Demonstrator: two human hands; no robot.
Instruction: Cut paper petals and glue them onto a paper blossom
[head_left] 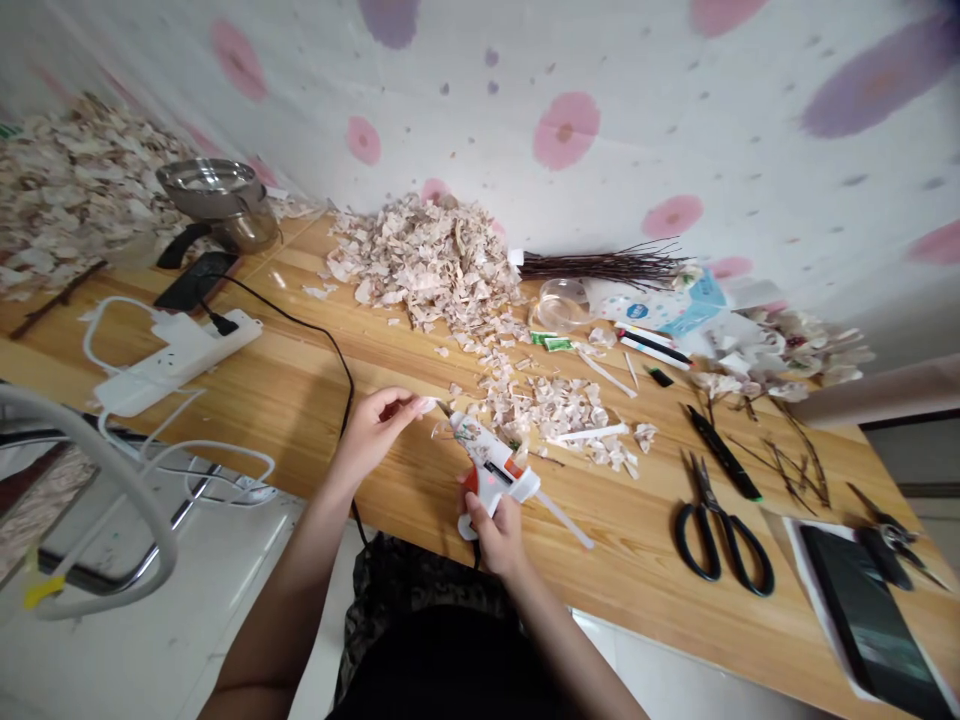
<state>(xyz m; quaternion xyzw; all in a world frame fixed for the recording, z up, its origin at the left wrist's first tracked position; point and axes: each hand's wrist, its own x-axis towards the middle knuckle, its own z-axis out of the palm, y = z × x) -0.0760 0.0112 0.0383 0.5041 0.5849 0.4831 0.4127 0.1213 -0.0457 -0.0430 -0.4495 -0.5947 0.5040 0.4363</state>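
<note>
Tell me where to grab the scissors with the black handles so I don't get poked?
Hold the scissors by their black loop handles, coming from the near edge of the wooden table. The loops lie closest to that edge and are shaped for fingers, while the pointed blades aim away, toward the wall.

Pink-and-purple spotted wallpaper (465, 90) above a wooden table (622, 550), white tiled floor (150, 650) below

Print on the glue gun (495, 470) and blue-white packet (645, 308) seems too blurred to read.
</note>
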